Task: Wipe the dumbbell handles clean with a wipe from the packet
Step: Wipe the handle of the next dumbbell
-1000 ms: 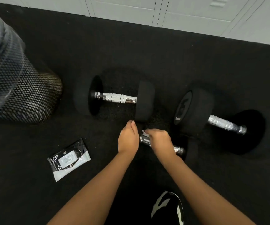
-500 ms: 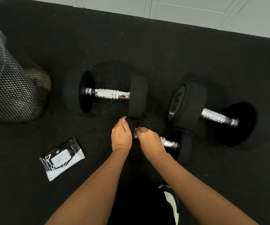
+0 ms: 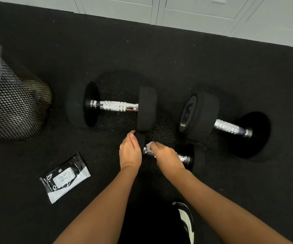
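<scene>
Nearest dumbbell (image 3: 186, 158): knurled chrome handle running left–right between black rubber heads. The right hand (image 3: 166, 155) clasps a white wipe (image 3: 149, 144) around the handle's left end, so unwiped metal extends rightward along the axis. The left hand (image 3: 130, 150) clamps the left head (image 3: 141, 138). Wipe packet (image 3: 65, 176), glossy, lies left of this dumbbell.

Three dumbbells are laid on the floor (image 3: 159, 64): the small dumbbell (image 3: 182, 157) nearest, between the left hand (image 3: 130, 152) and right hand (image 3: 166, 155), the left dumbbell (image 3: 117, 106) behind it, the right dumbbell (image 3: 226, 126) further right, the packet (image 3: 65, 177) left, the mesh bin (image 3: 13, 106) far left.
</scene>
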Demonstrator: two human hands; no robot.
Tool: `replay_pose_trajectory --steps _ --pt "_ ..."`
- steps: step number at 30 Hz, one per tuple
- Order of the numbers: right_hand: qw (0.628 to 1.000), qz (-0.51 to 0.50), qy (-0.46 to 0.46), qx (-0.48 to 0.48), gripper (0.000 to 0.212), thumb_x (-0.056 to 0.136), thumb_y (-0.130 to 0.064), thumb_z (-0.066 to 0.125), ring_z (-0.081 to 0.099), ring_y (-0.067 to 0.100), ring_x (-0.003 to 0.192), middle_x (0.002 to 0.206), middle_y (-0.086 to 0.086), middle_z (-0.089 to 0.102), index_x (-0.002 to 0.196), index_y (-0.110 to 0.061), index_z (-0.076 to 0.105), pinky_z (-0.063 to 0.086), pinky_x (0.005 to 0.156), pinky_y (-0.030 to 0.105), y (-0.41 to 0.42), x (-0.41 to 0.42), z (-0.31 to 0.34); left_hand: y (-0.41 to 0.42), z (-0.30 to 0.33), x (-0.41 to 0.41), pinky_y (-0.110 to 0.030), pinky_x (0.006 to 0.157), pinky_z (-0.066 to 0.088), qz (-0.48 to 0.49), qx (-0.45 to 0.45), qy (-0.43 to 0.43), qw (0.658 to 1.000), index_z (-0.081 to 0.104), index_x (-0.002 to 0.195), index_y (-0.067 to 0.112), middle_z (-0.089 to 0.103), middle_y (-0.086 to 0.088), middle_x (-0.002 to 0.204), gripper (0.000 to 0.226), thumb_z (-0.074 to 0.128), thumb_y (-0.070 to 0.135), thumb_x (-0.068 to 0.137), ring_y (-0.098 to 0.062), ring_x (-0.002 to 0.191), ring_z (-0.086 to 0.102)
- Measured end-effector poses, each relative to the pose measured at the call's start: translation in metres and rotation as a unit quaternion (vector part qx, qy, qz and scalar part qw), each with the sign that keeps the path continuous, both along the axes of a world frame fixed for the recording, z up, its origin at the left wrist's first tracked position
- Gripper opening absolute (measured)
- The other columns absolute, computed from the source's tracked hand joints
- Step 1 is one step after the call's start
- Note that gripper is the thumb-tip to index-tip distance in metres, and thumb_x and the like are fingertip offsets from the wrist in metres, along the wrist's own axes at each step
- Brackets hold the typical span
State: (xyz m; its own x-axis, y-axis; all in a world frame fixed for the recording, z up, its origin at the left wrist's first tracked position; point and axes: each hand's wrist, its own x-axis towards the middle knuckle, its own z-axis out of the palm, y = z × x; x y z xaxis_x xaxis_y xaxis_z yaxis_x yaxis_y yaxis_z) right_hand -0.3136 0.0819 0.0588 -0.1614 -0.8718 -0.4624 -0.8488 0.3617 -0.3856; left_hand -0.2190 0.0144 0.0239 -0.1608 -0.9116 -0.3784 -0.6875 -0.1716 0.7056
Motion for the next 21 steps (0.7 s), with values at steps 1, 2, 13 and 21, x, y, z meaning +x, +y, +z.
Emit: replay_pose_trajectory --steps 1,2,13,21 --pt "1.0 0.002 0.002 0.011 0.052 0.083 0.01 0.048 0.056 0.034 0.11 0.127 0.015 0.053 0.132 -0.006 0.045 0.046 0.089 0.039 -0.001 -0.002 -0.001 0.0 0.0 0.0 -0.034 0.097 0.041 0.0 0.001 0.0 1.0 0.052 0.13 0.01 0.059 -0.014 0.125 0.041 0.024 0.021 0.102 -0.025 0.115 0.055" --pt "1.0 -0.006 0.009 0.023 0.051 0.084 0.009 0.046 0.056 0.033 0.11 0.127 0.013 0.053 0.133 -0.008 0.045 0.046 0.089 0.038 -0.003 -0.002 -0.003 -0.001 0.001 -0.001 -0.034 0.097 0.041 0.0 0.004 -0.001 1.0 0.051 0.13 0.01 0.059 -0.014 0.125 0.041 0.024 0.022 0.102 -0.025 0.115 0.055" --pt "0.999 0.043 0.009 0.016 0.056 0.087 0.007 0.044 0.047 0.029 0.127 0.145 0.008 0.039 0.14 -0.011 0.038 0.045 0.099 0.039 0.0 -0.009 -0.011 -0.003 0.003 -0.003 -0.029 0.093 0.04 -0.002 0.011 -0.013 1.0 0.051 0.13 0.01 0.06 -0.014 0.124 0.041 0.023 0.021 0.102 -0.025 0.114 0.055" --pt "0.997 0.072 0.01 -0.008 0.055 0.09 0.007 0.041 0.033 0.024 0.137 0.149 0.013 0.032 0.143 -0.005 0.032 0.034 0.11 0.03 -0.002 0.003 -0.008 -0.005 0.003 -0.004 -0.03 0.095 0.041 -0.004 0.013 -0.016 1.0 0.051 0.13 0.009 0.059 -0.014 0.125 0.042 0.023 0.022 0.102 -0.025 0.116 0.054"
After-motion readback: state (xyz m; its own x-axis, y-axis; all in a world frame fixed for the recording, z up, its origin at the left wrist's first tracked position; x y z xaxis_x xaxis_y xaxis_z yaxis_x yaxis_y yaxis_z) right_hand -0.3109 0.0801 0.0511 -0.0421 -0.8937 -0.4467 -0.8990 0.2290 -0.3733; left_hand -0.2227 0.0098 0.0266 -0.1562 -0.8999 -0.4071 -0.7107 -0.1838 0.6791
